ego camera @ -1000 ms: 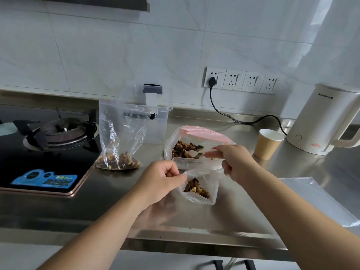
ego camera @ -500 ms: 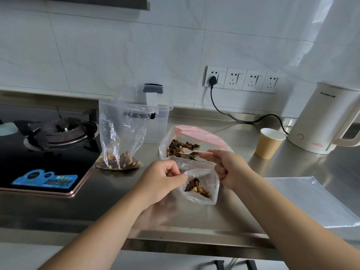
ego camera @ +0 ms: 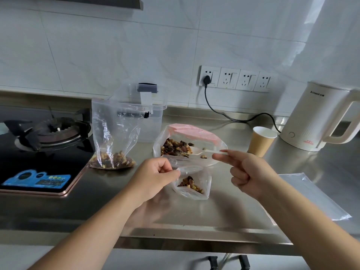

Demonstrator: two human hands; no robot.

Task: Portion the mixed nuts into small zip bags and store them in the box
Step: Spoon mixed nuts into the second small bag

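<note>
My left hand (ego camera: 153,177) pinches the rim of a small zip bag (ego camera: 192,182) that stands on the steel counter with some mixed nuts at its bottom. My right hand (ego camera: 247,172) pinches the handle of a white plastic spoon (ego camera: 196,151). The spoon's bowl lies in the big pink-edged bag of mixed nuts (ego camera: 187,145) just behind. A taller zip bag (ego camera: 115,133) with nuts in it stands to the left, leaning by the clear storage box (ego camera: 152,117).
A gas hob (ego camera: 44,143) fills the left side. A paper cup (ego camera: 262,140) and a white kettle (ego camera: 319,117) stand at the right, its cord running to the wall sockets. Flat empty bags (ego camera: 311,193) lie on the counter at the right.
My right hand has let go of the small bag's rim and moved up and right, with the spoon now reaching into the big nut bag. My left hand has stayed put.
</note>
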